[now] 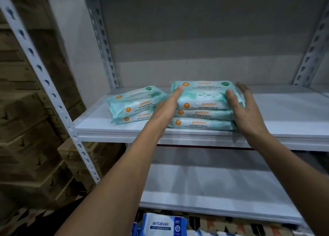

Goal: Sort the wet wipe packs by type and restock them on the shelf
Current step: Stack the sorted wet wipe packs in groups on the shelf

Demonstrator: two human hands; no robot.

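Three teal Guardian wipe packs lie stacked near the front of the white upper shelf. My left hand presses straight fingers against the stack's left side. My right hand sits at the stack's right end, thumb on the top pack, fingers spread and relaxed. To the left lies a second stack of two teal Guardian packs, tilted. A blue and white Antabax pack shows at the bottom edge, below the shelves.
A lower white shelf runs beneath. Perforated grey uprights frame the rack on the left and right. Stacked brown cardboard boxes fill the left side. A grey wall closes the back.
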